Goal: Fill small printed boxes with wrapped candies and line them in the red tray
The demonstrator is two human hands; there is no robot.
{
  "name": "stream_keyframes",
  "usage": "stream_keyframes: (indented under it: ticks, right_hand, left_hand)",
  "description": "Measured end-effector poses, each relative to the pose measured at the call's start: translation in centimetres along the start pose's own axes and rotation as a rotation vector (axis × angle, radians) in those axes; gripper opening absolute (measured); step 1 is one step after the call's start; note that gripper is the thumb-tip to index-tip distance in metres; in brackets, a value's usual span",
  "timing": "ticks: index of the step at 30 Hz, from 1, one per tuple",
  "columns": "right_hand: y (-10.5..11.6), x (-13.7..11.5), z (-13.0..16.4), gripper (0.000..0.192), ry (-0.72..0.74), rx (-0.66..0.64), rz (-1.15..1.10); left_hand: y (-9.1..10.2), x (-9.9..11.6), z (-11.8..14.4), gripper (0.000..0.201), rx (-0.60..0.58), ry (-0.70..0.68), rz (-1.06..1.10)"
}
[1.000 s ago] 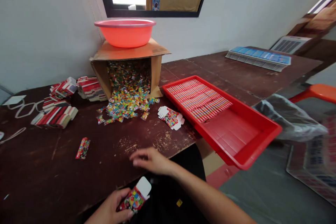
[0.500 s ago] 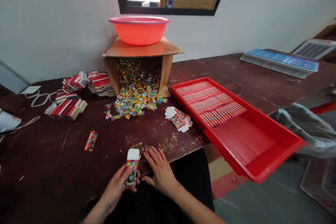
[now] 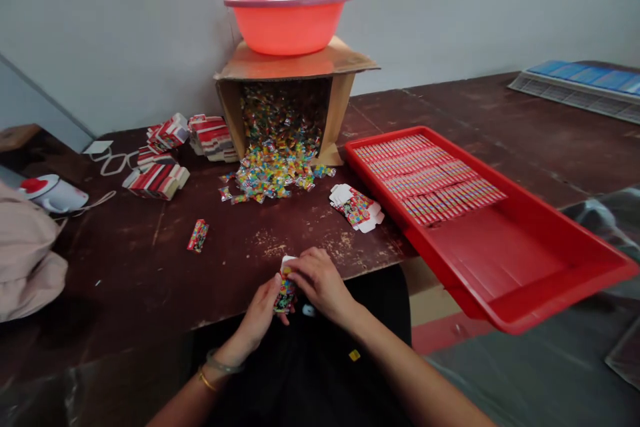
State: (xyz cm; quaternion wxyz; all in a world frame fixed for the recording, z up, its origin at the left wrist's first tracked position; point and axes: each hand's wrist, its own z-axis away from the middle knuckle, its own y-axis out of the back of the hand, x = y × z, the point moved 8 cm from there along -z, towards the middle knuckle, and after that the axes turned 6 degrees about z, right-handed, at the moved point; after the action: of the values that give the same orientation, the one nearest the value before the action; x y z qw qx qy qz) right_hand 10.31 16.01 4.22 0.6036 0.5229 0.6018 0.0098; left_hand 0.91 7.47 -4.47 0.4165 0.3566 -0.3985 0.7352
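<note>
My left hand [image 3: 260, 313] is closed around a small printed candy box [image 3: 284, 299], held upright at the table's front edge with its white top flap open. My right hand [image 3: 323, 283] is at the mouth of this box, fingertips pinched on a small yellowish candy [image 3: 287, 270]; its wrapper is too small to make out. Behind my hands, colourful wrapped candies [image 3: 275, 170] spill from a cardboard box [image 3: 340, 107] lying on its side. Flat unfilled-looking candy boxes [image 3: 357, 207] lie to the right, and a single printed box [image 3: 198, 235] lies to the left.
A red tray [image 3: 525, 260] with rows of packed boxes [image 3: 430, 173] juts past the table edge at right. Stacked red-and-white cartons [image 3: 157, 180] stand at back left. A pink basin [image 3: 290, 23] tops the cardboard box. A mug [image 3: 57, 193] and pale cloth [image 3: 25, 253] are far left.
My right hand has risen from the table edge to the top of the candy box, a small candy now at its fingertips. My view has tilted down and turned left.
</note>
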Motion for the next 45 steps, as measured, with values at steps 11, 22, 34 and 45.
stream_keyframes:
  ticks: [11, 22, 34, 45]
  right_hand:
    - [-1.1, 1.8, 3.4, 0.021, -0.221, 0.151, -0.341]
    - [-5.6, 3.2, 3.3, 0.03, -0.662, -0.162, -1.321]
    - [-0.2, -1.9, 0.2, 0.028, -0.022, -0.118, -0.274]
    - [-3.9, 4.5, 0.1, 0.036, -0.52, -0.16, -0.65]
  left_hand:
    - [-0.1, -1.2, 0.4, 0.058, -0.055, 0.113, 0.134]
    - [-0.5, 0.5, 0.3, 0.042, -0.117, 0.142, 0.251]
    - [-0.1, 1.5, -1.2, 0.032, -0.112, 0.037, 0.07]
    - [-0.5, 1.5, 0.4, 0.048, -0.216, 0.107, 0.004]
